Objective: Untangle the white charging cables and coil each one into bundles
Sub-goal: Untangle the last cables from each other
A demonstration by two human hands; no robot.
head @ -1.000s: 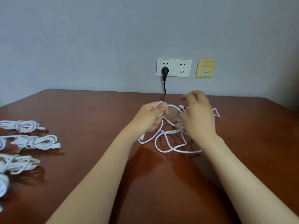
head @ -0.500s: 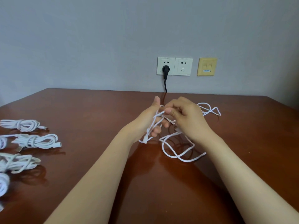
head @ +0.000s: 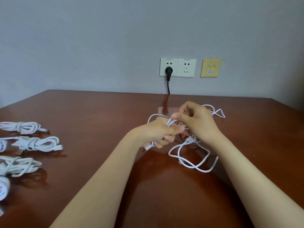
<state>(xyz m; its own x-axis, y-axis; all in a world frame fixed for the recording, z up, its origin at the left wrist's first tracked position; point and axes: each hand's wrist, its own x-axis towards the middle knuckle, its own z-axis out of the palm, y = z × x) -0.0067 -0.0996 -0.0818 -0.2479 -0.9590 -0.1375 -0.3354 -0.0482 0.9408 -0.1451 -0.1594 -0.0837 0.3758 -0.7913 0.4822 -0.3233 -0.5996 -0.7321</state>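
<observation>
At the left edge of the brown table (head: 82, 112) we see coiled white cable bundles (head: 36, 143) lying in a column. Mid-table, the left hand (head: 158, 133) is clenched round several loops of the tangled white charging cable (head: 190, 139). Behind it, a black plug (head: 168, 70) sits in the left of 2 wall sockets (head: 186, 67). The right hand (head: 199, 124) pinches a strand just above the left fist. Slack loops trail on the table beneath and beyond it.

Tangled white cables (head: 192, 155); coiled bundles (head: 35, 143) leftward
</observation>
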